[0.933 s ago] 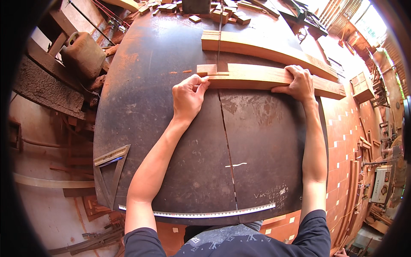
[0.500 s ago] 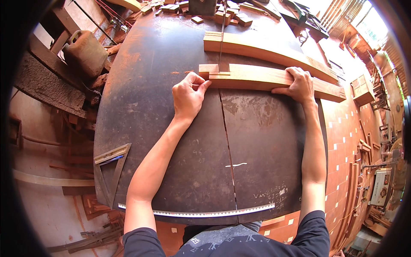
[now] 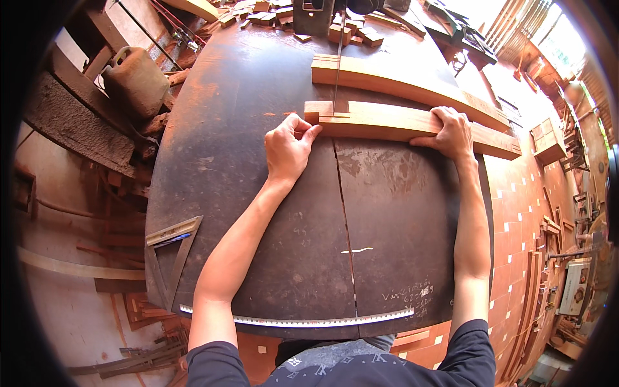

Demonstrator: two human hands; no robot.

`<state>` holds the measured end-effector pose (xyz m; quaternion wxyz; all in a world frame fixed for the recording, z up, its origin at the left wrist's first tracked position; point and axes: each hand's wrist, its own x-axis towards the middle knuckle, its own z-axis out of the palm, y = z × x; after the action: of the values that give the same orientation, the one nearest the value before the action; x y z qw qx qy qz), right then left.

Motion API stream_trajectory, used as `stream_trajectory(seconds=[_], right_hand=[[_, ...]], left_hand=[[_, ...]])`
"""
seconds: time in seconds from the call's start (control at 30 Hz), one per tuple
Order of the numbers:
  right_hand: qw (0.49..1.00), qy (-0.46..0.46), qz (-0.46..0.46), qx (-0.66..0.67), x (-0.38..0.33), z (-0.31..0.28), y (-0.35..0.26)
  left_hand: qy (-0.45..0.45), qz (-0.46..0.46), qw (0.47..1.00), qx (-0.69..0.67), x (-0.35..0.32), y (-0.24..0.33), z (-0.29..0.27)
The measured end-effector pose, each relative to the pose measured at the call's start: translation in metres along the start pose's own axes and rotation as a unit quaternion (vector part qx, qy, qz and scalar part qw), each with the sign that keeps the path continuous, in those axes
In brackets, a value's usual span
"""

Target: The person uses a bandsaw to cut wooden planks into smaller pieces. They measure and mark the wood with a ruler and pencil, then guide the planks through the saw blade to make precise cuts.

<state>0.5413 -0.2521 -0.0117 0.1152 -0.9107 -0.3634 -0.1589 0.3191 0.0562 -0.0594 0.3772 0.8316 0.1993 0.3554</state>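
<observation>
A reddish-brown wooden beam [image 3: 380,122] lies crosswise on the dark saw table [image 3: 277,232], with a stepped notch cut in its left end. The thin upright band saw blade [image 3: 338,71] stands in that notch, at the cut. My left hand [image 3: 288,148] pinches the near corner of the beam's left end between thumb and curled fingers, left of the blade. Farther right, my right hand [image 3: 454,134] grips the beam, fingers over the top and thumb along the near side. Behind it lies a second wooden beam [image 3: 400,82] with cut lines at its end.
Small wood offcuts [image 3: 371,37] are piled at the table's far edge, around the saw's dark guide housing [image 3: 312,18]. A triangular square [image 3: 182,255] with a blue pen [image 3: 173,240] lies at left. A white ruler [image 3: 296,322] runs along the near edge. A dusty jerrycan [image 3: 137,82] stands left.
The whole view has shifted slightly. Beam, blade and both hands keep about the same places relative to one another.
</observation>
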Motion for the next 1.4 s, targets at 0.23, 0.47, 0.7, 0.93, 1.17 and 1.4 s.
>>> stream_trajectory(seconds=[0.23,0.47,0.7,0.93,1.17,1.4], right_hand=[[1.0,-0.01,0.015,0.003,0.0,-0.001,0.0],[1.0,-0.016,0.019,0.015,0.0,-0.005,0.001],[0.999,-0.029,0.018,0.033,0.002,-0.004,-0.004],[0.999,-0.049,0.005,0.015,0.004,-0.008,0.006],[0.998,-0.029,-0.043,0.031,-0.02,-0.008,0.011],[1.0,-0.023,-0.003,0.012,-0.067,-0.033,-0.003]], left_hand=[[0.004,-0.012,1.0,0.001,-0.003,0.0,0.0],[0.016,-0.019,0.999,0.044,-0.001,0.002,0.001],[0.014,-0.038,0.997,-0.064,-0.003,-0.023,-0.012],[-0.148,-0.013,0.975,-0.163,0.04,-0.048,-0.02],[-0.27,-0.019,0.943,-0.194,0.066,-0.064,-0.022],[-0.333,-0.004,0.935,-0.121,0.073,-0.052,-0.056]])
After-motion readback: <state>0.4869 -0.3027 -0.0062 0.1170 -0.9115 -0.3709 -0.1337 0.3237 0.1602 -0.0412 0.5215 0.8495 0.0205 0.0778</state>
